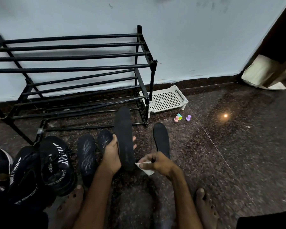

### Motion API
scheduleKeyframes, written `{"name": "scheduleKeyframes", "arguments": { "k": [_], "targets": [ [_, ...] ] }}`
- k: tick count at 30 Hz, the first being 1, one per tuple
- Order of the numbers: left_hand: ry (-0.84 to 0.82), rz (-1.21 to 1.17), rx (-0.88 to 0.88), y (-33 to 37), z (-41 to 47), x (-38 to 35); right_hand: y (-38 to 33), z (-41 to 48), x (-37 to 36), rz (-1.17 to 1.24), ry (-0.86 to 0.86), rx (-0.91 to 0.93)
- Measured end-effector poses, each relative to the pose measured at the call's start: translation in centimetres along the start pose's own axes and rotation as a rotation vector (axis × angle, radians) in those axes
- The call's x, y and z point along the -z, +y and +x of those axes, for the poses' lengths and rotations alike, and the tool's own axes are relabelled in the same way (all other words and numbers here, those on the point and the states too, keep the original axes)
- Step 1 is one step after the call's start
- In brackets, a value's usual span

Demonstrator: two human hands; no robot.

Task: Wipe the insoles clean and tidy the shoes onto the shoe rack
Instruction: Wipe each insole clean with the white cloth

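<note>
Your left hand (111,156) grips the insole (124,138), which runs near to far, while your right hand (158,162) pinches the wipe (149,171) at its near end.

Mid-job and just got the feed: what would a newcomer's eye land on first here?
At centre, the left hand holds a black insole while the right hand pinches a white wipe at its near end. Behind, a black rack stands against the wall; black shoes crowd the lower left.
</note>
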State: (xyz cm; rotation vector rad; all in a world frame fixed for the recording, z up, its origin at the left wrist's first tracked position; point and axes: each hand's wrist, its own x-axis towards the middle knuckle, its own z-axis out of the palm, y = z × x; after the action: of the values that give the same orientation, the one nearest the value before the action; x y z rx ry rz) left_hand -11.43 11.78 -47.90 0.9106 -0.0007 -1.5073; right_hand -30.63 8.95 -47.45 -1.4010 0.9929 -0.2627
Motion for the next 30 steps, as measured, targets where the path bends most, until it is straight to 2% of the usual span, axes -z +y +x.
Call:
{"name": "scheduleKeyframes", "arguments": {
  "k": [6,13,18,24,30],
  "targets": [
    [0.083,0.096,0.082,-2.5,1.4,0.7,4.7,-0.2,0.4,0.053,0.231,-0.174],
    [0.292,0.218,0.094,-6.1,4.8,1.9,9.6,-0.5,-0.5,0.120,0.298,-0.341],
    [0.362,0.265,0.104,-7.8,7.1,1.1,12.6,-0.2,0.3,0.198,0.495,-0.430],
    [0.348,0.337,0.124,-10.0,10.0,0.4,14.3,1.1,1.4,0.242,0.668,-0.457],
    [0.360,0.404,0.113,-10.9,11.7,0.2,15.0,2.1,2.3,0.259,0.730,-0.466]
  ]
}}
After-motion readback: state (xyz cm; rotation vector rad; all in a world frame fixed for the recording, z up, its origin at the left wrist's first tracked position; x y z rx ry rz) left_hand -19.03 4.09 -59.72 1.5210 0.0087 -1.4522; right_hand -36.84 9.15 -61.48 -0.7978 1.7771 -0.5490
